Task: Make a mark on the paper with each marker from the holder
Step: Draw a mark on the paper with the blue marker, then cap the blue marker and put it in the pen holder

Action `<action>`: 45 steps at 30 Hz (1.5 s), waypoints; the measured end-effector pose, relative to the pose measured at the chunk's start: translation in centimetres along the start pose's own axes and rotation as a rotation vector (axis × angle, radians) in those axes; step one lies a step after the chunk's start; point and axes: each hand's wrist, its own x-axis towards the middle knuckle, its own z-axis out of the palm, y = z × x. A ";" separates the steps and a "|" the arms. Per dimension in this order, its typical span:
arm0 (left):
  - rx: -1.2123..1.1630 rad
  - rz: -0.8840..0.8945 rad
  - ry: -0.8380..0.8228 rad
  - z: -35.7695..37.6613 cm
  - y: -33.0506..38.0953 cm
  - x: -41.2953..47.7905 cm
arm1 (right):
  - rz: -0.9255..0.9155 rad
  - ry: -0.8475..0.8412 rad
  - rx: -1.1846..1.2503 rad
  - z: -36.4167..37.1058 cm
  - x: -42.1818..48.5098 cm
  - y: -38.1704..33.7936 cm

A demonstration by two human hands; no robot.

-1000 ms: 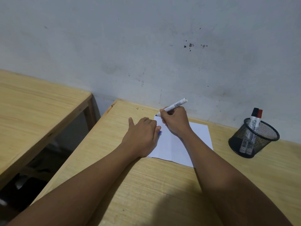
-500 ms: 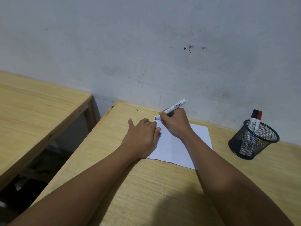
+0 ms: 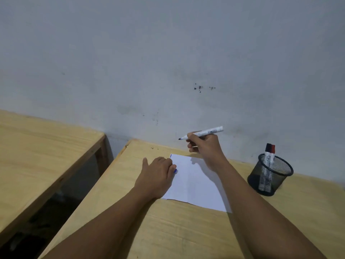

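The fingers (image 3: 192, 142) of the right hand (image 3: 204, 146) are curling tight around a marker (image 3: 202, 132), pinching it near its writing end. The marker is lying almost level in the air, its long axis running left to right with a slight upward tilt toward the right; its dark tip is pointing left, toward the wall (image 3: 168, 53), and its white tail with a barcode label is sticking out past the hand to the right. The tip is hovering above the far edge of the desk (image 3: 168, 230), clear of the paper (image 3: 196, 182).

The left hand (image 3: 156, 176) is resting palm down on the paper's left edge, its fingers folded in; a bit of blue is peeking out at the fingertips, probably the marker's cap, though too little is showing to be sure. The paper is lying flat on the desk between the two forearms, with a short blue mark (image 3: 170, 156) showing at its far left corner.

To the right, well apart from the paper, a black mesh holder (image 3: 268, 176) is standing upright on the desk. Two markers are standing in it, leaning slightly, caps up: a black-capped marker (image 3: 268, 147) and a red-capped marker (image 3: 273, 148) touching side by side. A second desk (image 3: 37, 146) is sitting off to the left, across a gap.
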 end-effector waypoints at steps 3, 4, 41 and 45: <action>-0.177 -0.058 0.048 -1.1 0.8 -0.4 | -0.025 0.020 0.005 -1.5 -2.1 -2.7; -0.210 -0.077 0.101 -1.6 1.2 -0.5 | -0.034 0.029 0.016 -2.2 -2.9 -3.5; -0.563 0.390 0.425 -17.7 24.4 -0.9 | -0.091 0.516 0.133 -11.9 -18.2 -18.9; -0.489 0.400 0.356 -17.9 25.7 0.8 | -0.281 0.664 -0.384 -13.3 -18.0 -18.9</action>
